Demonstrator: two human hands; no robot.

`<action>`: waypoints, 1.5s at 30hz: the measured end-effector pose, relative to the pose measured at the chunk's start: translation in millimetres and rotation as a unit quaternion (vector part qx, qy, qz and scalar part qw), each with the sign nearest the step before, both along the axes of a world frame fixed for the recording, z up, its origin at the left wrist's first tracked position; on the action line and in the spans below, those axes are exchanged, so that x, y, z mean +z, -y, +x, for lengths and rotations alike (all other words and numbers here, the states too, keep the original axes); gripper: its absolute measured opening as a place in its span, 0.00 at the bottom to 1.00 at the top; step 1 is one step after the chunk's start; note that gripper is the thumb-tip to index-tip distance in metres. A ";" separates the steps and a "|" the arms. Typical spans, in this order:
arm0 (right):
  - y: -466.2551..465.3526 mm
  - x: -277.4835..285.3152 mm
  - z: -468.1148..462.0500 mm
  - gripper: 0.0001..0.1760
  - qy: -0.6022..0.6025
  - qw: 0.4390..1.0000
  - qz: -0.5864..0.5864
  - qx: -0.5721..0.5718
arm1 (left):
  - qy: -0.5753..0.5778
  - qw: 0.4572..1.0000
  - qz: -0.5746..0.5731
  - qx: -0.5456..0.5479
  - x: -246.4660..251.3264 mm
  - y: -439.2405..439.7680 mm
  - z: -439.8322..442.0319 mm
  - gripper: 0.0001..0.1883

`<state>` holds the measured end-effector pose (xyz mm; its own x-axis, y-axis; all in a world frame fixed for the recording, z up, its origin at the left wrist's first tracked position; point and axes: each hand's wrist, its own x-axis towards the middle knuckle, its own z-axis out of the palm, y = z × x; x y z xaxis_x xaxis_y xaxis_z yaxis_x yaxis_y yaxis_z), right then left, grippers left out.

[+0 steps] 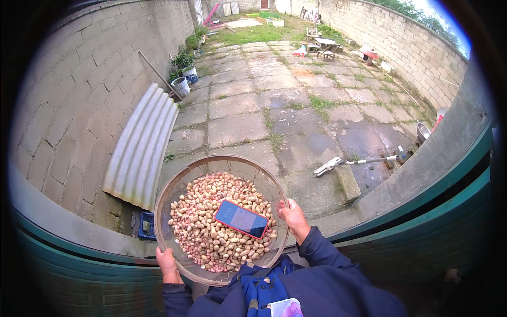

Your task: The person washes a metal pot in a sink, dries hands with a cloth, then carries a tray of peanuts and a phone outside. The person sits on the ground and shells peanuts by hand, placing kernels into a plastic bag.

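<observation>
A round sieve [282, 190] with a wire mesh bottom is held level at my waist, one hand on each side of its rim. My left hand [168, 262] grips the rim at the lower left, and my right hand [294, 216] grips it at the right. Unshelled peanuts [216, 233] lie heaped in the sieve, mixed with loose pink kernels [183, 233]. On top of the heap rests a smartphone [242, 219] in a red case, its screen lit. The fingers beneath the rim are partly hidden.
A doorway with green door leaves [427, 233] surrounds me. Ahead lies a paved yard [237, 126]. Corrugated sheeting [142, 146] leans on the left wall, near a blue plastic basket [147, 226]. At right are a concrete block [346, 184] and a mop [328, 166]. Small tables [328, 41] stand farther off.
</observation>
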<state>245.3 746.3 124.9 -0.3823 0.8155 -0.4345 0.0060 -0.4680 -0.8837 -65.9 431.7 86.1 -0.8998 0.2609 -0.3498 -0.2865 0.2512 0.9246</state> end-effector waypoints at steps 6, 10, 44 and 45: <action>25.8 14.1 6.8 0.17 0.008 0.999 0.021 -0.038 | -0.009 0.999 0.018 -0.047 -9.8 5.1 -13.2 0.16; 49.0 23.9 16.7 0.14 0.030 0.997 0.021 -0.062 | 0.005 0.997 0.005 -0.074 -19.0 7.4 -26.3 0.17; -112.2 -107.5 -96.4 0.17 0.037 0.999 0.020 -0.022 | 0.007 1.000 0.003 -0.014 -109.6 -130.6 -107.6 0.15; -119.6 -112.5 -102.6 0.18 0.020 0.999 0.018 -0.018 | 0.012 1.000 0.007 -0.011 -111.7 -133.2 -109.5 0.15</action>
<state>142.8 865.9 12.4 -0.3358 0.8439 -0.4185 0.0263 -0.4357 -0.8997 -175.4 564.9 -25.7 -0.8855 0.2848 -0.3671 -0.3028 0.2455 0.9209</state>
